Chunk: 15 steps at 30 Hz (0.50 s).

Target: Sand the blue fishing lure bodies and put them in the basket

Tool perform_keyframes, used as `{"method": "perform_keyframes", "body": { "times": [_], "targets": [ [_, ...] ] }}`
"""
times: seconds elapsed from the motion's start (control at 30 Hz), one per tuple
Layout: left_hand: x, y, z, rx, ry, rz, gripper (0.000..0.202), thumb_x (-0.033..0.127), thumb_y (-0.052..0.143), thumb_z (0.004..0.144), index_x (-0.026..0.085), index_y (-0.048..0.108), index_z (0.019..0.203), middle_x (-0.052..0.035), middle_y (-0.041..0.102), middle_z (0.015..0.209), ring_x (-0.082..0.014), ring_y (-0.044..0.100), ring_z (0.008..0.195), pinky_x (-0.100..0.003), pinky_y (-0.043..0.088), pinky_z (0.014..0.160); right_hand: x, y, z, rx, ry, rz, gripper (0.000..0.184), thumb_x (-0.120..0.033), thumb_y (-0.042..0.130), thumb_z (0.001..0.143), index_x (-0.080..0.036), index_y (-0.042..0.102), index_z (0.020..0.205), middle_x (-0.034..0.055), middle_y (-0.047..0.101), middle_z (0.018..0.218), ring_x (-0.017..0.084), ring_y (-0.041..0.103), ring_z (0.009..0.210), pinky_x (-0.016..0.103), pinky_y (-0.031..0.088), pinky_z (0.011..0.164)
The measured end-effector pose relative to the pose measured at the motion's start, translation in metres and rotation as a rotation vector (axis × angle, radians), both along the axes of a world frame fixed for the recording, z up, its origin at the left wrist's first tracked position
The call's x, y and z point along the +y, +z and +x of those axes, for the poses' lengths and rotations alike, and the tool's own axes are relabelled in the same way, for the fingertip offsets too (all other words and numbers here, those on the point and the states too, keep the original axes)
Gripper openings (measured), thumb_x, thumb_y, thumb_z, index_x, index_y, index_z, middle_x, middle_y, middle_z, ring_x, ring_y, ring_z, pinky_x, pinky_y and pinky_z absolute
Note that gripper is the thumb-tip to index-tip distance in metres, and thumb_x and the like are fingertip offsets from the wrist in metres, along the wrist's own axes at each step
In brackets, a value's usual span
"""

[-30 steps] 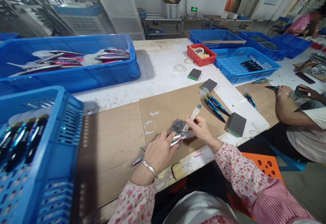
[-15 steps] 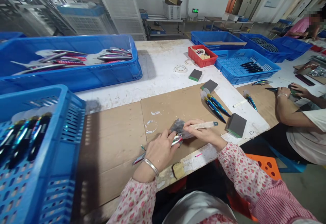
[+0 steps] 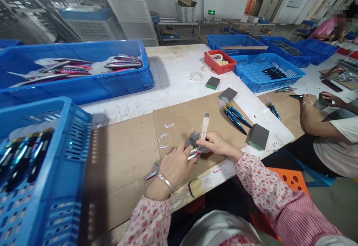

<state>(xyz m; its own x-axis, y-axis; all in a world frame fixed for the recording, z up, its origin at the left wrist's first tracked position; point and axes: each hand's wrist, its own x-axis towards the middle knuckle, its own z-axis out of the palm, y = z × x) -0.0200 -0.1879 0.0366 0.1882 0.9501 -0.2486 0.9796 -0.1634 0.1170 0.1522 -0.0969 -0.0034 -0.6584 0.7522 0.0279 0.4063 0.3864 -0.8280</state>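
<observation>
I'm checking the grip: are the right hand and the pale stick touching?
Touching: in the head view, the right hand grips the pale stick, whose upper end sticks out above the fingers.

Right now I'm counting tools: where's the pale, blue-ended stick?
Head view: the stick is just right of centre, in the right hand, near the left hand.

The left hand [image 3: 173, 167] lies palm down, fingers [image 3: 181, 149] bent, near the pinching right hand [image 3: 216, 144], both forearms [image 3: 261, 177] angled inward.
</observation>
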Motion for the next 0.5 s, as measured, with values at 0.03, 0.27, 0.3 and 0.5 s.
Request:
{"method": "perform_keyframes", "body": {
  "times": [0.03, 0.27, 0.3, 0.5],
  "targets": [
    [0.0006, 0.0004, 0.0001, 0.004, -0.001, -0.004, 0.033, 0.04, 0.04, 0.094, 0.022, 0.056, 0.118, -0.008, 0.058, 0.11, -0.023, 0.063, 0.094, -0.031, 0.05, 0.066, 0.0003, 0.0005, -0.0005, -0.024, 0.008, 0.014, 0.038, -0.041, 0.055, 0.092, -0.014, 0.06, 0.066, -0.002, 0.051, 0.06, 0.01, 0.044, 0.058, 0.021, 0.027, 0.055],
    [0.0019, -0.002, -0.0019, 0.014, -0.011, -0.003, 0.035, 0.041, 0.038, 0.094, 0.023, 0.056, 0.118, -0.0078, 0.059, 0.108, -0.0239, 0.064, 0.092, -0.032, 0.05, 0.064, 0.0021, 0.0024, -0.0015, -0.06, 0.058, 0.047, 0.036, -0.039, 0.057, 0.093, -0.014, 0.059, 0.066, -0.002, 0.052, 0.063, 0.01, 0.045, 0.058, 0.02, 0.028, 0.056],
    [0.0019, -0.0023, -0.0023, 0.016, -0.011, -0.003, 0.035, 0.041, 0.038, 0.094, 0.023, 0.056, 0.118, -0.0076, 0.059, 0.107, -0.0238, 0.064, 0.092, -0.032, 0.049, 0.064, 0.0023, 0.0021, -0.0015, -0.053, 0.065, 0.041, 0.036, -0.039, 0.057, 0.093, -0.014, 0.06, 0.067, -0.002, 0.052, 0.063, 0.01, 0.045, 0.059, 0.02, 0.028, 0.056],
    [0.003, -0.0025, -0.0029, 0.023, -0.022, -0.009, 0.035, 0.041, 0.038, 0.094, 0.023, 0.055, 0.119, -0.0076, 0.058, 0.108, -0.0238, 0.064, 0.092, -0.032, 0.049, 0.063, 0.0031, 0.0002, -0.0016, -0.035, 0.06, -0.006, 0.037, -0.042, 0.058, 0.091, -0.014, 0.063, 0.068, -0.0025, 0.051, 0.061, 0.01, 0.045, 0.059, 0.019, 0.028, 0.055]
  ]
}}
